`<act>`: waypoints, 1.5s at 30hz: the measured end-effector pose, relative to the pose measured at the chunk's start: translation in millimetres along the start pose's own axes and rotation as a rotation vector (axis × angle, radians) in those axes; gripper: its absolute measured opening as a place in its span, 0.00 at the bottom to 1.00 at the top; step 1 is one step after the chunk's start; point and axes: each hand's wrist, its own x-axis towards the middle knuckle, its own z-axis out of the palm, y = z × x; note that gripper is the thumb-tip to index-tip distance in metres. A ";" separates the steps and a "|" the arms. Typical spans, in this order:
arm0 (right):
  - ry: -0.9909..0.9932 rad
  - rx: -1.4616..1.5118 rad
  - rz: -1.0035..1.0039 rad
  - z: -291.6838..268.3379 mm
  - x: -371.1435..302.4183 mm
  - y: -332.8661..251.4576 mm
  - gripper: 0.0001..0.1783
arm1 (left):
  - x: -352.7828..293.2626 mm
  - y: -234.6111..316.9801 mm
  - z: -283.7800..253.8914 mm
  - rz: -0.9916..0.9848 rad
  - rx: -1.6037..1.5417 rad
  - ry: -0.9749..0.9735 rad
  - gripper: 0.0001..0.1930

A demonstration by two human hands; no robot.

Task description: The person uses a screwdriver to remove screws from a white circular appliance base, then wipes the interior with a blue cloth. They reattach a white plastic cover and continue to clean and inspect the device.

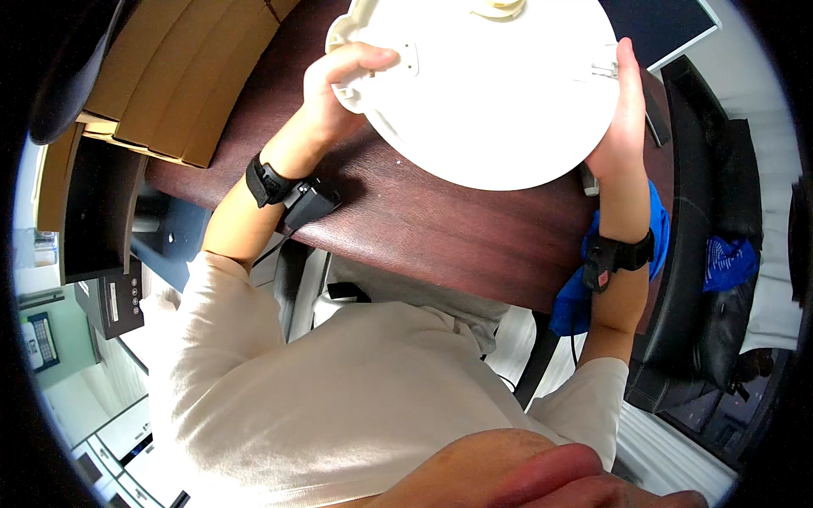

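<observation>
Between my hands, above the table, is a large round white plastic panel point(500, 102). Its left rim is notched, and the upper edge is cut off by the picture. My left hand point(337, 89) grips that notched side, thumb on the upper face and fingers hidden beneath. On the opposite rim my right hand point(620, 127) is closed, its thumb pointing up along the edge next to a small clip-like fitting point(603, 69). A pale yellowish round part point(500, 8) sits on the panel near the top of the view. Black straps with small devices are around both wrists.
The dark reddish-brown table point(440, 237) lies below. Cardboard boxes point(182, 76) stand at the left. Blue cloth point(569, 305) hangs at the table's right edge. A black sofa point(686, 254) is farther right, and a dark screen-like panel point(660, 30) is at the top right.
</observation>
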 end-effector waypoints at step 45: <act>-0.003 -0.011 -0.050 -25.6 1.8 -7.3 0.31 | -9.2 3.2 -1.0 -0.022 0.101 -0.150 0.35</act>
